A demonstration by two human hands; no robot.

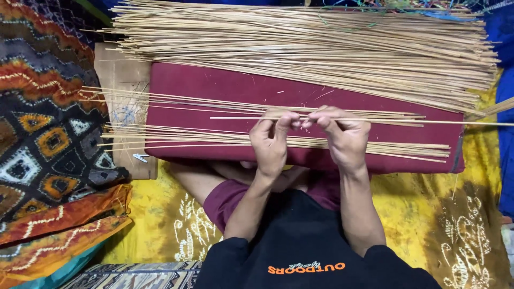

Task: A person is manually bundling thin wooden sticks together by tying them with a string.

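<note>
My left hand point(271, 140) and my right hand point(342, 134) are side by side over a maroon cushion point(225, 88). Both pinch one thin pale stick point(428, 122) that lies level, running left to right past both hands. Under the hands two loose groups of the same thin sticks point(187, 136) lie across the cushion. A big heap of sticks point(310, 45) rests along the cushion's far side.
A wooden board point(126, 80) pokes out from under the cushion's left end, with a small metal clip point(140, 157) on it. Patterned cloth point(48, 134) lies at left, yellow patterned cloth point(444, 214) under my legs, blue fabric point(506, 144) at right.
</note>
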